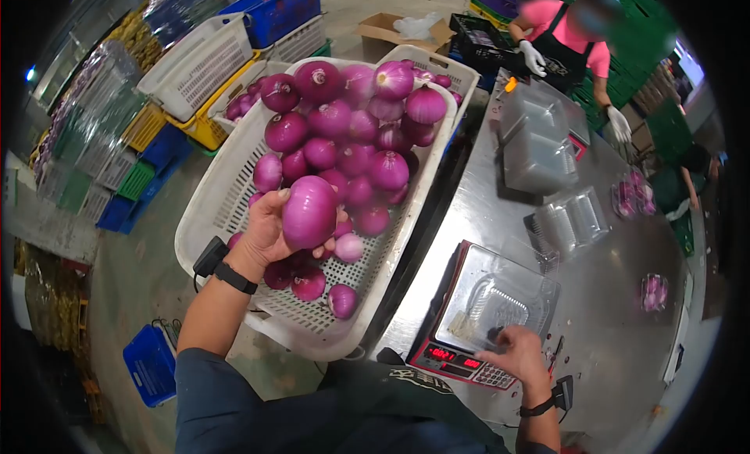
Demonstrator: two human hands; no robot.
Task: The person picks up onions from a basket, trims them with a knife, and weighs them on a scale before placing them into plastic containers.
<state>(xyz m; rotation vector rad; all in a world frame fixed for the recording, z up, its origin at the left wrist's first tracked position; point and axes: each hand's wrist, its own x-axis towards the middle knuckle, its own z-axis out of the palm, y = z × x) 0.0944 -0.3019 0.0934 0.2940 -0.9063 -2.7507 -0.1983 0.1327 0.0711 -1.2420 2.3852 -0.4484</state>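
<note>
My left hand (268, 229) is closed around a large purple onion (310, 212), held above the white plastic crate (205, 190). Many more purple onions (320, 153) lie heaped in that crate beneath it. Over the front of the red digital scale (428, 359), near its keypad, is my right hand (519, 362). Its thumb and forefinger are apart, and I see nothing held between them. On the scale plate sits an open clear plastic clamshell box (500, 302), close to my right fingertips. Red digits glow on the scale's display.
Clear boxes (539, 153) are stacked on the steel table (609, 329), with another open box (572, 219) nearby. Packed onions (633, 194) lie farther right. A gloved co-worker (574, 44) stands across the table. Stacked crates (195, 67) and a blue basket (150, 366) are at left.
</note>
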